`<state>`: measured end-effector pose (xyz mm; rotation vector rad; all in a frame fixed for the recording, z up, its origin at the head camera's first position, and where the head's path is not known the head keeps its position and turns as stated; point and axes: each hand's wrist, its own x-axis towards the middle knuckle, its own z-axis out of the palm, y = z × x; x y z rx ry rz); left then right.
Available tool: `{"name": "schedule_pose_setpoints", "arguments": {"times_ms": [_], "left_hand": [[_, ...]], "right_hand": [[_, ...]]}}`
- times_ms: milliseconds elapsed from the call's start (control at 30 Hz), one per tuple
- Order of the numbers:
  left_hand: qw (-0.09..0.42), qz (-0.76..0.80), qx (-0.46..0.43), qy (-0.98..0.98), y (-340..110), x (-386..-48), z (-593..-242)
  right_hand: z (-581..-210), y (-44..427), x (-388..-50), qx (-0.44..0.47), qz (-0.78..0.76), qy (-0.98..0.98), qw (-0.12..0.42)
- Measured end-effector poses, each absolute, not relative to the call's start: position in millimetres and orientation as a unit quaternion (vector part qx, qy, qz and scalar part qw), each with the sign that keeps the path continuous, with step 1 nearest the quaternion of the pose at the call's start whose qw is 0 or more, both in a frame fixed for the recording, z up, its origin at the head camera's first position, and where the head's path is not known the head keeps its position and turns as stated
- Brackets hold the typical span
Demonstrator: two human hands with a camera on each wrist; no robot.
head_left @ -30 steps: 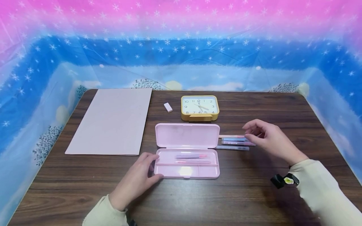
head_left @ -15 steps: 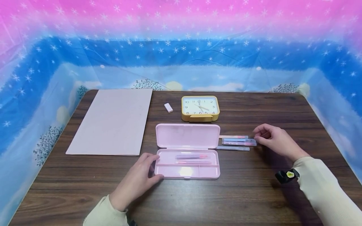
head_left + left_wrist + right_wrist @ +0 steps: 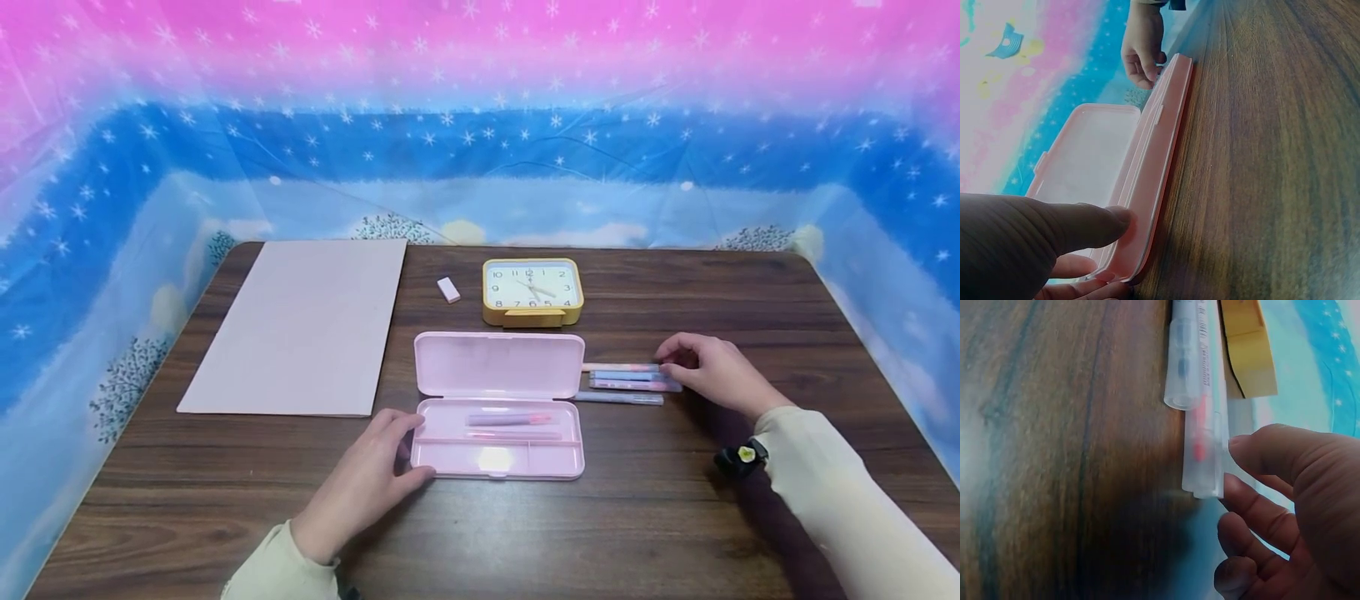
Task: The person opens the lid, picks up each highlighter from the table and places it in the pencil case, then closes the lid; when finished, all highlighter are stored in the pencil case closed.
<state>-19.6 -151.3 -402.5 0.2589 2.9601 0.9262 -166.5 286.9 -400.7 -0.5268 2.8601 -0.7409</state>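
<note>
A pink pencil case (image 3: 459, 457) lies with its lid up in the middle of the table; two pens (image 3: 501, 420) rest in its rear compartment. My left hand (image 3: 358, 483) grips the case's left end, thumb (image 3: 1094, 228) on the front wall and fingers around the end. Several capped pens (image 3: 626, 399) lie side by side right of the case. At their right ends is my right hand (image 3: 722, 375), thumb and fingers loosely bent. In the right wrist view, the thumb (image 3: 1266, 447) is close beside the pens' ends (image 3: 1204, 469); whether it touches them is unclear.
Behind the case stands a yellow clock (image 3: 532, 317), with a small white eraser (image 3: 448, 290) to its left. A large pale board or folder (image 3: 292, 329) covers the table's left rear. Patterned cloth (image 3: 480, 142) hangs around the dark wooden table (image 3: 510, 542).
My right hand drew back rightwards from above the pens, then came left again to their ends. The left hand stays on the pencil case. The pens show no clear movement.
</note>
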Motion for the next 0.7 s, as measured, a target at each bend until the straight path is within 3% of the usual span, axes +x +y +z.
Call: {"name": "schedule_pose_setpoints", "arguments": {"times_ms": [700], "left_hand": [[-0.006, 0.309, 0.094, 0.946, -151.6, -17.8, -402.5]], "right_hand": [[-398.3, 266.7, -189.2, -0.178, -0.217, 0.952, 0.122]]}}
